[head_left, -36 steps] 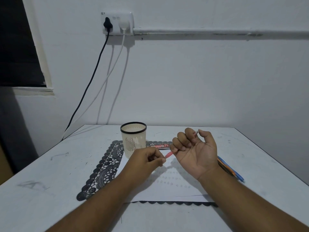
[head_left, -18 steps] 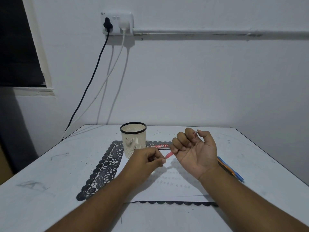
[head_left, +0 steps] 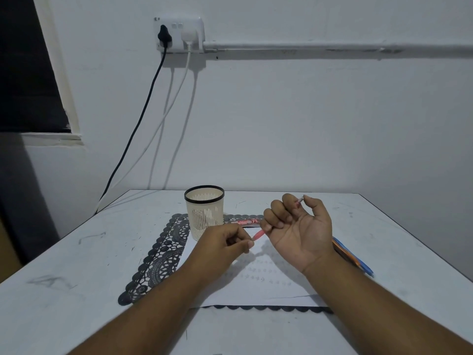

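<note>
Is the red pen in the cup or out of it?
Out. The right hand grips the red pen above the paper, beside the cup and apart from it.

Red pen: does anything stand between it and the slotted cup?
Nothing visible does. The right hand and left hand hold the red pen; the slotted cup stands just beyond the left hand, mouth uncovered.

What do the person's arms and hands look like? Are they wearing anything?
Both arms are bare as far as the picture shows: no sleeve reaches the left forearm or the right forearm. The left hand and the right hand wear no gloves, and no rings show. Neither wrist has a watch or bracelet. The fingernails that show are short and unpainted.
</note>
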Demonstrator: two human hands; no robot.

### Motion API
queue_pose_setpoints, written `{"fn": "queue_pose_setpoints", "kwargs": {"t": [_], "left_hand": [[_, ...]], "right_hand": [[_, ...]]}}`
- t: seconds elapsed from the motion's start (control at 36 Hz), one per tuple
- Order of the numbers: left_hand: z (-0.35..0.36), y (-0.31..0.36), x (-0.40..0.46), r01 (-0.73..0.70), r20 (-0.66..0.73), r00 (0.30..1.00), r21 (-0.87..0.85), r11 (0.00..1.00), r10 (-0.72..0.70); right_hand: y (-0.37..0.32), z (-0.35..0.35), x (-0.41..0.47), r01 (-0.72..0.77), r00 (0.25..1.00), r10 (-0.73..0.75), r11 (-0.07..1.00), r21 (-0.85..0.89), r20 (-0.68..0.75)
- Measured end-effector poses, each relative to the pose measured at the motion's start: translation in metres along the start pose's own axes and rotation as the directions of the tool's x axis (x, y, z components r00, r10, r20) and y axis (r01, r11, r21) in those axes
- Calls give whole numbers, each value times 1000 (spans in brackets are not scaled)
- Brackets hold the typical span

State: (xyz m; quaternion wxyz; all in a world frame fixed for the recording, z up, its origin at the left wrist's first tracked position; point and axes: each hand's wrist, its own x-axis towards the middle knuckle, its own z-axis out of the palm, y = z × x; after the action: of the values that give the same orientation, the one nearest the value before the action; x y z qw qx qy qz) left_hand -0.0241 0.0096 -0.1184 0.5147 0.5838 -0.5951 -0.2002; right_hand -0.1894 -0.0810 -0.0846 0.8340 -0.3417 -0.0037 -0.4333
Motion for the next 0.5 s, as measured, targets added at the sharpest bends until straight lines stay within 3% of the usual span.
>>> {"fn": "queue_pose_setpoints", "kwargs": {"t": [0.5], "left_hand": [[-1,-1,0,-12,12,1000,-1,1000,12]], "right_hand": [[0,0,0,-7,1000,6,1000,-18,-11]]}}
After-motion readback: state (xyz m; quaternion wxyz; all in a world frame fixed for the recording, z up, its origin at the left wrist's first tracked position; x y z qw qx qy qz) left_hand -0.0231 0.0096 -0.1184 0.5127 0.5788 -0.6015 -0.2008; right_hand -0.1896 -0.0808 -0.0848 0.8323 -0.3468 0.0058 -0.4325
